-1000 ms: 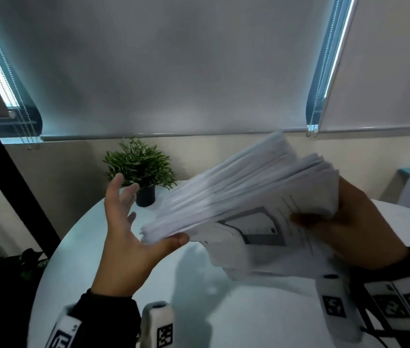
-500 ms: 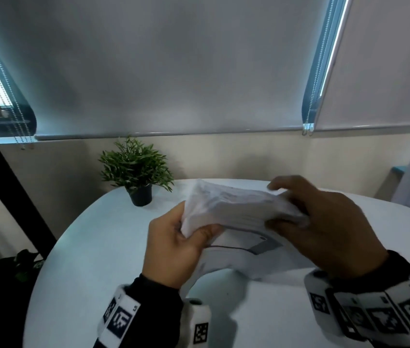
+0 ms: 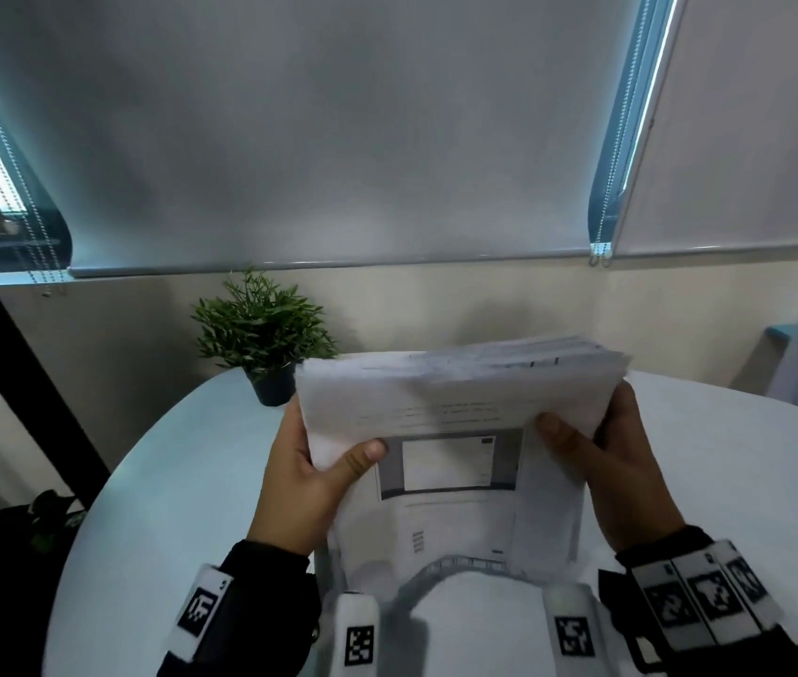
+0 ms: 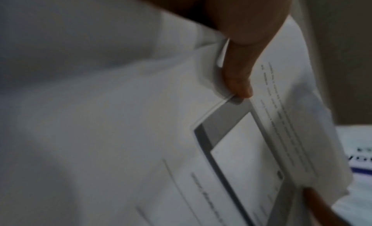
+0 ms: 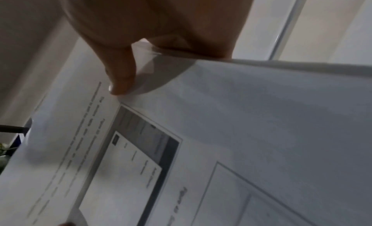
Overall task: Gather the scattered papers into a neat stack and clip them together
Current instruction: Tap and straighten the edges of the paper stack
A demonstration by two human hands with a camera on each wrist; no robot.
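A thick stack of white printed papers [image 3: 455, 432] is held upright over the round white table [image 3: 182, 481], its lower edge down near the tabletop. My left hand [image 3: 309, 461] grips the stack's left edge, thumb on the front sheet. My right hand [image 3: 602, 447] grips the right edge the same way. The front page shows text lines and a grey framed picture. In the left wrist view my thumb [image 4: 239, 80] presses the papers [image 4: 231, 150]; in the right wrist view my thumb [image 5: 120, 77] lies on the sheet [image 5: 181, 150]. No clip is visible.
A small potted green plant [image 3: 262, 334] stands on the table's far edge, just left of the stack. Behind are a wall and closed roller blinds. Leafy plants sit on the floor at the left. Tracking markers ring both wrists.
The loose fanned bundle, first held mainly by my right hand, was brought down between both hands and turned upright. Both hands now grip its side edges, and the sheets sit more squared.
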